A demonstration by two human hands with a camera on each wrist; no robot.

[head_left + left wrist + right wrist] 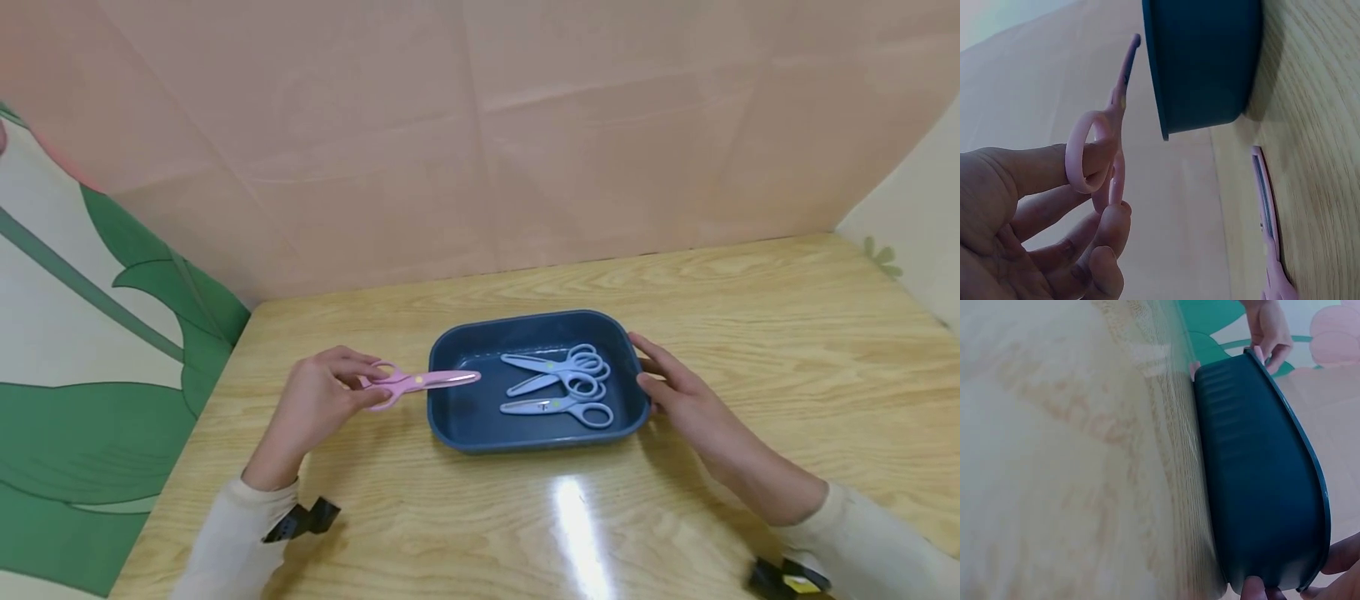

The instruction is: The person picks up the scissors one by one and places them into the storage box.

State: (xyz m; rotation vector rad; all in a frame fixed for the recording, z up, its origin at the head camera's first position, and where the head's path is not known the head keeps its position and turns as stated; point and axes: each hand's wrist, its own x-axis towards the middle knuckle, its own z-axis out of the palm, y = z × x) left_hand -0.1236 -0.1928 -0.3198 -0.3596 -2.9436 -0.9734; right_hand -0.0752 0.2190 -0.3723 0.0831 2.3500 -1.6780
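Note:
My left hand (318,400) holds pink scissors (418,381) by their handle loops, with the thumb through one loop in the left wrist view. The blades point right, and their tip reaches over the left rim of a dark blue bin (525,447). Inside the bin, light blue scissors (540,407) lie toward the right side, some overlapping, handles to the right. My right hand (686,400) grips the bin's right end, fingers against its outer wall. A second pair of pink scissors (1266,219) lies on the table near the bin; my left hand hides it in the head view.
The bin stands on a wood-grain table (750,333). A pinkish sheet (480,150) covers the wall behind, and a wall with green leaf pictures (82,442) is at the left. Light glares off the table in front of the bin.

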